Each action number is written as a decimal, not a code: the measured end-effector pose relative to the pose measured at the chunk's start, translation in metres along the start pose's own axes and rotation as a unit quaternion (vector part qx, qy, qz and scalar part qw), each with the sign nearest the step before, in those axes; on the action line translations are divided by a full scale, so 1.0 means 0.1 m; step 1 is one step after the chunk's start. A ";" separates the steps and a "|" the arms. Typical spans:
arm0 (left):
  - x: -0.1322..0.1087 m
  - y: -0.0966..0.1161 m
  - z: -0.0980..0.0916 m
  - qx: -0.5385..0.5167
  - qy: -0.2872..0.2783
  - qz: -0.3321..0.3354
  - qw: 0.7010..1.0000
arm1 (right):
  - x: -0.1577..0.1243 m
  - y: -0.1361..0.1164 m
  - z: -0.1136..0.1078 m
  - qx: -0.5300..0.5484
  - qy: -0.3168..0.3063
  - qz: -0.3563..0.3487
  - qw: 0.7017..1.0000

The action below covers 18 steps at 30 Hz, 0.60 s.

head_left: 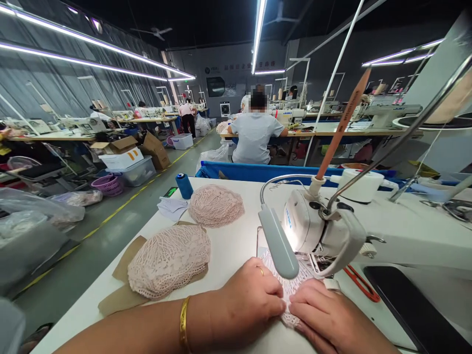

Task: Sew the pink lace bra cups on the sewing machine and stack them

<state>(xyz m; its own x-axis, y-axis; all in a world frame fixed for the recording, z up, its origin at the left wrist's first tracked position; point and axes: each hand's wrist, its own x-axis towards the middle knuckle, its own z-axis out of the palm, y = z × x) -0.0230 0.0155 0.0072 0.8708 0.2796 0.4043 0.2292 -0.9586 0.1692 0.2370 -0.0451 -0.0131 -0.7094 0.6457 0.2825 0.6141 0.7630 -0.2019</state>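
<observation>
Pale pink lace fabric (291, 287) lies under the head of a white sewing machine (300, 216), lit by the machine's light. My left hand (254, 290), with curled fingers, grips the lace's left edge. From the right, my right hand (324, 312) presses its bent fingers on the same piece, close to the left hand's fingertips. The needle area is partly hidden behind a grey lamp arm (278, 243). Two stacks of lace pieces sit left of my hands: a nearer lace stack (169, 260) on brown card and a farther lace stack (216, 205).
A blue thread cone (184, 186) and white paper (172, 208) stand by the far stack. On the right lie red-handled thread snips (363, 283) and a black phone-like slab (413, 309). A pencil (344, 123) points up from the machine. Ahead, a person (254, 130) sits at another table.
</observation>
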 end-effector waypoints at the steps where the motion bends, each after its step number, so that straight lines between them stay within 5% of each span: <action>1: 0.00 0.01 -0.01 0.007 -0.004 0.002 1.000 | -0.01 0.01 0.01 -0.005 -0.003 -0.004 1.000; 11: 0.07 0.02 -0.09 0.046 -0.020 -0.014 0.999 | 0.02 0.07 0.03 -0.056 0.042 -0.014 0.997; 18: 0.03 -0.07 0.03 0.082 -0.007 -0.047 0.995 | 0.04 0.06 0.04 -0.092 0.081 0.019 0.992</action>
<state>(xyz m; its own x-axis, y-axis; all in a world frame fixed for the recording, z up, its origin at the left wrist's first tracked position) -0.0210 0.0229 0.0048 0.8478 0.3691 0.3808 0.3772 -0.9244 0.0562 0.2365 -0.0379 -0.0173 -0.6281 0.6497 0.4282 0.7028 0.7099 -0.0460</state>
